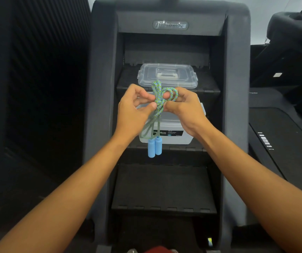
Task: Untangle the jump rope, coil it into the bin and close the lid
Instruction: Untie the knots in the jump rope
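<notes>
Knotted jump rope [157, 99] (both hands pinching) — handles [154, 146] hanging straight down

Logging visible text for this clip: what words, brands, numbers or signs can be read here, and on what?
"Megabox", partly hidden by the rope: black label on the bin.
Smaller print on that label: too small to read.
Raised logo on the machine: blurred, ends in "pulse".
White marks on the panel at right: unreadable.

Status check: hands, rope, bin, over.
Left hand and right hand both pinching the knot. Jump rope still tangled, blue handles dangling. Bin open, lid resting behind it. Nothing blocking.
</notes>
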Available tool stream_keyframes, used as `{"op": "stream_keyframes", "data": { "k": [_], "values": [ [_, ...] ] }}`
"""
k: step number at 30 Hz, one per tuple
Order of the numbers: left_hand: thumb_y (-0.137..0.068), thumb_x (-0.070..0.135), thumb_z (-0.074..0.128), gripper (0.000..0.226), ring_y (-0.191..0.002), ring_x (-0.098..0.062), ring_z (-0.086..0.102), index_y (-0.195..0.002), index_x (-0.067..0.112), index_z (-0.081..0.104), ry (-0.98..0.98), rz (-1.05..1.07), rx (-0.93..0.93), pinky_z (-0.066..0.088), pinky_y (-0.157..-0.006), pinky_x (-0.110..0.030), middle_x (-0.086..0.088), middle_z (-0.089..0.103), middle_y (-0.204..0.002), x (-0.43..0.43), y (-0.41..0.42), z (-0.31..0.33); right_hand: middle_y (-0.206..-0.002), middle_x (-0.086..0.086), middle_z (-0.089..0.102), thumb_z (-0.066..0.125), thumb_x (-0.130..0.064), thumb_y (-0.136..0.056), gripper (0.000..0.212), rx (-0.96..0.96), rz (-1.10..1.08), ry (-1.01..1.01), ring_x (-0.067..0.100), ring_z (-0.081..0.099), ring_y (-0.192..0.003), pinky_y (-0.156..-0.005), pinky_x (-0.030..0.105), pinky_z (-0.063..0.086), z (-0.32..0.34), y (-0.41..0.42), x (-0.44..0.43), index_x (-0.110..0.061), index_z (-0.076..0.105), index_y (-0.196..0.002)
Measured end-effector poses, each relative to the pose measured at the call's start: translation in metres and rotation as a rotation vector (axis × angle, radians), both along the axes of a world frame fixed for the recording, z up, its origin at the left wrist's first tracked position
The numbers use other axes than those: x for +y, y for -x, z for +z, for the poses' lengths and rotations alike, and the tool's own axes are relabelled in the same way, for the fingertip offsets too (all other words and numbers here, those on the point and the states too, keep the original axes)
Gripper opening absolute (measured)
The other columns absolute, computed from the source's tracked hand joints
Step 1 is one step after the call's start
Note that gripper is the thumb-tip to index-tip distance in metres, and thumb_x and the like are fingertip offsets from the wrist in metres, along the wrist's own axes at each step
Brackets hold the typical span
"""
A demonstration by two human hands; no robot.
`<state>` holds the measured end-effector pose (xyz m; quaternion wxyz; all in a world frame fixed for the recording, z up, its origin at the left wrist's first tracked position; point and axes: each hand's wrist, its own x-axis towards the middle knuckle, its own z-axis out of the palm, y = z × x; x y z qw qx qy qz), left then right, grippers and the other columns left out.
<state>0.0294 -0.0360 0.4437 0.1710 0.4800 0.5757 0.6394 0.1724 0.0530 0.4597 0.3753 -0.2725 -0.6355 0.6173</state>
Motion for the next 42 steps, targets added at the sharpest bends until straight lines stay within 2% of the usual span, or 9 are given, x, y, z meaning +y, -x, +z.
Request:
{"op": "stream_keyframes", "data": {
  "k": [5, 10, 19, 22, 28, 32, 36, 39, 42],
  "values": [
    [-0.080, 0.001, 0.081, 0.035, -0.090, -0.010, 0.073, -0.103, 0.017, 0.061, 0.072, -0.055, -0.021, 0.059, -0.085, -0.029, -0.007, 0.071, -0.107, 0.004, 0.000, 0.002, -0.111, 0.027, 0.069, 0.071, 0.010, -0.081, 0.025, -0.007, -0.016, -0.023, 0.040, 0.069, -0.106, -0.096, 0.049, 0.057, 0.002, -0.003, 0.003, -0.003, 0.070, -0.102],
    [-0.088, 0.000, 0.074, 0.025, -0.089, 0.000, 0.071, -0.112, 0.005, 0.068, 0.146, -0.085, 0.022, 0.056, -0.088, -0.024, 0.002, 0.075, -0.100, 0.006, -0.001, 0.000, -0.090, 0.011, 0.068, 0.074, 0.015, -0.078, 0.048, -0.013, -0.126, 0.059, 0.021, 0.070, -0.076, -0.082, 0.036, 0.061, 0.007, -0.004, -0.003, -0.001, 0.060, -0.121],
    [-0.090, 0.006, 0.073, 0.022, -0.082, -0.007, 0.072, -0.093, 0.027, 0.067, 0.145, -0.067, -0.053, 0.058, -0.078, -0.033, 0.006, 0.075, -0.088, 0.006, 0.002, 0.003, -0.083, 0.016, 0.069, 0.066, 0.007, -0.087, 0.028, -0.057, -0.088, 0.238, 0.030, 0.071, -0.076, -0.075, 0.038, 0.062, 0.019, 0.000, -0.015, -0.011, 0.045, -0.090],
    [-0.092, 0.007, 0.072, 0.019, -0.089, -0.023, 0.075, -0.095, 0.025, 0.067, 0.161, -0.081, -0.100, 0.063, -0.077, -0.043, -0.002, 0.075, -0.091, 0.005, 0.002, 0.003, -0.080, 0.012, 0.070, 0.075, 0.003, -0.084, 0.027, -0.155, -0.077, 0.118, 0.022, 0.072, -0.074, -0.074, 0.034, 0.061, 0.017, 0.001, -0.020, -0.008, 0.051, -0.091],
    [-0.090, 0.001, 0.072, 0.020, -0.078, -0.002, 0.069, -0.100, 0.018, 0.067, 0.153, -0.076, -0.045, 0.055, -0.078, -0.022, 0.007, 0.074, -0.091, 0.003, 0.002, 0.004, -0.081, 0.005, 0.063, 0.059, 0.006, -0.092, 0.015, -0.195, -0.150, 0.020, 0.019, 0.071, -0.061, -0.061, 0.028, 0.056, 0.024, 0.000, -0.024, -0.008, 0.056, -0.096],
    [-0.091, 0.003, 0.072, 0.018, -0.086, -0.014, 0.069, -0.106, 0.012, 0.069, 0.172, -0.069, -0.054, 0.058, -0.081, -0.035, -0.005, 0.076, -0.098, 0.002, 0.004, 0.002, -0.074, 0.006, 0.062, 0.061, 0.002, -0.091, 0.013, -0.279, -0.211, -0.140, 0.016, 0.064, -0.047, -0.048, 0.023, 0.045, 0.030, -0.004, -0.020, -0.006, 0.059, -0.101],
    [-0.091, 0.001, 0.071, 0.018, -0.085, -0.016, 0.070, -0.108, 0.006, 0.068, 0.177, -0.078, -0.081, 0.057, -0.086, -0.036, -0.005, 0.075, -0.096, 0.002, 0.005, 0.002, -0.070, -0.005, 0.066, 0.071, -0.008, -0.089, 0.007, -0.429, -0.321, -0.443, 0.006, 0.062, -0.051, -0.057, 0.018, 0.051, 0.033, 0.001, -0.016, -0.011, 0.071, -0.095],
    [-0.090, 0.001, 0.071, 0.018, -0.088, -0.019, 0.073, -0.106, 0.009, 0.069, 0.181, -0.100, -0.094, 0.057, -0.089, -0.036, -0.003, 0.076, -0.093, 0.002, 0.006, 0.003, -0.072, -0.018, 0.062, 0.072, -0.008, -0.088, 0.009, -0.491, -0.352, -0.560, -0.011, 0.055, -0.064, -0.066, 0.000, 0.039, 0.038, 0.005, -0.015, -0.013, 0.078, -0.092],
    [-0.090, 0.001, 0.071, 0.018, -0.097, -0.030, 0.075, -0.107, 0.007, 0.069, 0.182, -0.130, -0.096, 0.058, -0.092, -0.037, -0.010, 0.077, -0.098, 0.002, 0.005, 0.002, -0.087, -0.001, 0.075, 0.071, -0.010, -0.087, 0.011, -0.547, -0.345, -0.619, 0.007, 0.065, -0.082, -0.077, 0.017, 0.048, 0.040, 0.010, -0.011, -0.014, 0.080, -0.093]
  ]
}}
